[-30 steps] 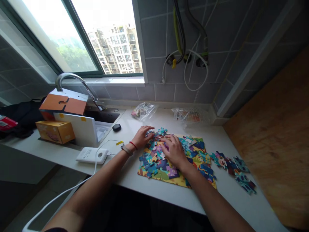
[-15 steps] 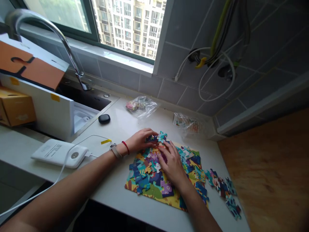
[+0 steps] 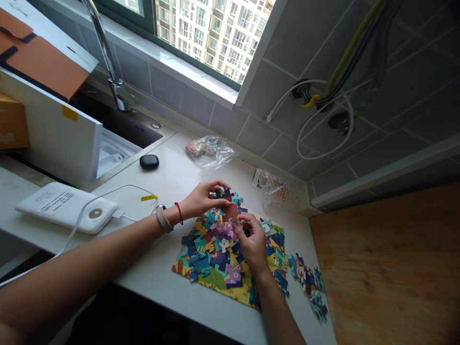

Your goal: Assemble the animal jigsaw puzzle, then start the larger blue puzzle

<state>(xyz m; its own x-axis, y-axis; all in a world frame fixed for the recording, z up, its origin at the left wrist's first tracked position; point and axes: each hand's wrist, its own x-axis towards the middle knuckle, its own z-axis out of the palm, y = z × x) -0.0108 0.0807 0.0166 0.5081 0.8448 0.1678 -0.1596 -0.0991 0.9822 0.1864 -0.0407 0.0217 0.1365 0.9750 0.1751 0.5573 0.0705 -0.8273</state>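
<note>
A colourful jigsaw puzzle (image 3: pixel 215 261) lies on the white counter (image 3: pixel 168 182), with loose pieces heaped on it. My left hand (image 3: pixel 203 197) is curled above the puzzle's far edge, its fingers pinching a dark puzzle piece (image 3: pixel 224 193). My right hand (image 3: pixel 253 239) hovers over the middle of the puzzle, fingers bent, its thumb and forefinger at a brownish piece (image 3: pixel 232 212) just below my left fingertips. Several loose pieces (image 3: pixel 309 282) lie to the right of the puzzle.
Two clear plastic bags (image 3: pixel 210 149) (image 3: pixel 276 184) lie by the tiled wall. A white power bank (image 3: pixel 66 207) with a cable, a small black case (image 3: pixel 149 161), a white box (image 3: pixel 53 136), a sink and tap (image 3: pixel 108 52) are at the left. A wooden panel (image 3: pixel 388 268) borders the right.
The view has moved closer and tilted down. Both hands have lifted off the flat puzzle, and their fingers have curled round pieces at its far edge.
</note>
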